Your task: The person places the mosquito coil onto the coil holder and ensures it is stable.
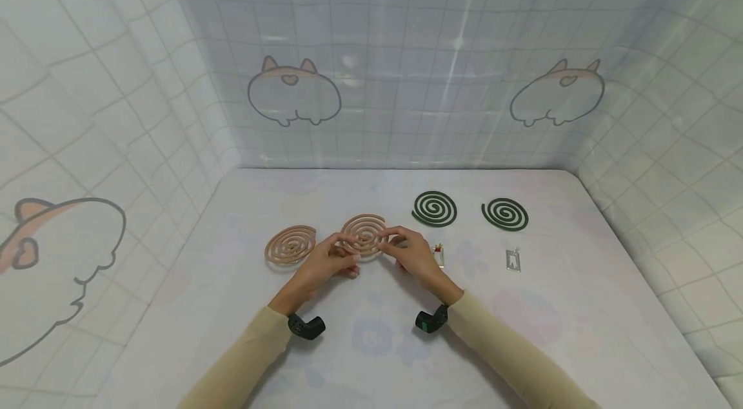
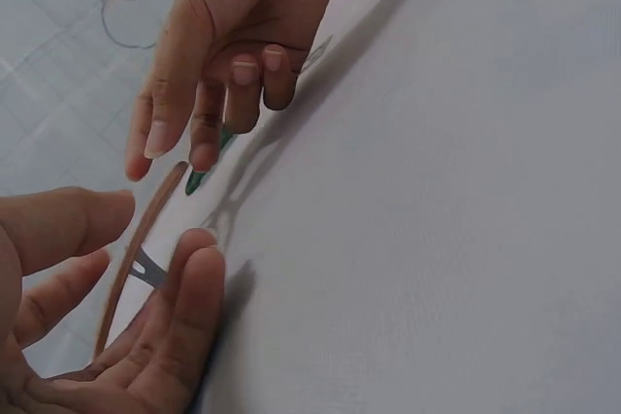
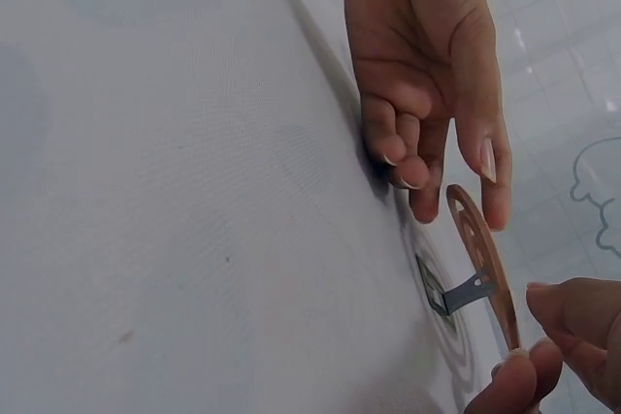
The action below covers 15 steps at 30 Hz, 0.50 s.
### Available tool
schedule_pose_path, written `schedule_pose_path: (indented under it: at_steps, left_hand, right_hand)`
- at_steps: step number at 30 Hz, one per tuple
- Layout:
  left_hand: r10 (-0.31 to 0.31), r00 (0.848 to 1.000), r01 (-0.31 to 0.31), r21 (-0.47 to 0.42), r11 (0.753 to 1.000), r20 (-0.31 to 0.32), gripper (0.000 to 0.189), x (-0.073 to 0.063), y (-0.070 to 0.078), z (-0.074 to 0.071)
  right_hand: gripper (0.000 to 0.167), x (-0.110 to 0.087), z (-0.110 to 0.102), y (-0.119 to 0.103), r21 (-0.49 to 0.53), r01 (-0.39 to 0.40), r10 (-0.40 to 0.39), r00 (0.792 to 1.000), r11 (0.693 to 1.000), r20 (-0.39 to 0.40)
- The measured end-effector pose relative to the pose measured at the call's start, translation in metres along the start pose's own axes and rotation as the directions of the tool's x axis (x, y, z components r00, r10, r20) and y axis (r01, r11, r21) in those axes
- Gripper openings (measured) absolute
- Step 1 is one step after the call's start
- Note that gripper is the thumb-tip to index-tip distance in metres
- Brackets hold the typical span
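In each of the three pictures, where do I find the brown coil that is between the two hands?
Head: the brown coil is just below the picture's centre.
Left wrist: the brown coil is at the lower left, seen nearly edge-on.
Right wrist: the brown coil is at the lower right, seen at a slant.
Shared landmark: the left hand, close to the coil in all three.

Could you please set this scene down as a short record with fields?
Left hand: at the left edge of the central brown coil; contact unclear
Right hand: at that coil's right edge; contact unclear
Support: metal stand under the central brown coil
Left side: outer brown coil
Right side: left green coil and right green coil, lying flat
Nearer the person: two metal pieces on the table
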<state>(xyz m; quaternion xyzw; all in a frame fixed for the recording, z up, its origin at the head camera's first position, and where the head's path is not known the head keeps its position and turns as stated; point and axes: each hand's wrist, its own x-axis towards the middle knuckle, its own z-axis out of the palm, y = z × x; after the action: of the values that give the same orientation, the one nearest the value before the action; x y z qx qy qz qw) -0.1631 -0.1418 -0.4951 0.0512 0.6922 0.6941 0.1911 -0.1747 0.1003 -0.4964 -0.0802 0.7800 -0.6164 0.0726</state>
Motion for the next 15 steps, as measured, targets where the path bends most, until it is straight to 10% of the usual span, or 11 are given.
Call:
schedule_pose_path:
  at_steps: [15]
  left_hand:
    - [-0.024,0.973,-0.014,0.164,0.986,0.231,0.068,-0.011,0.015,0.012]
  right_hand:
    - [0.027,-0.014,-0.017,-0.012,-0.001,-0.002,0.002,1.0,1.0,-0.029]
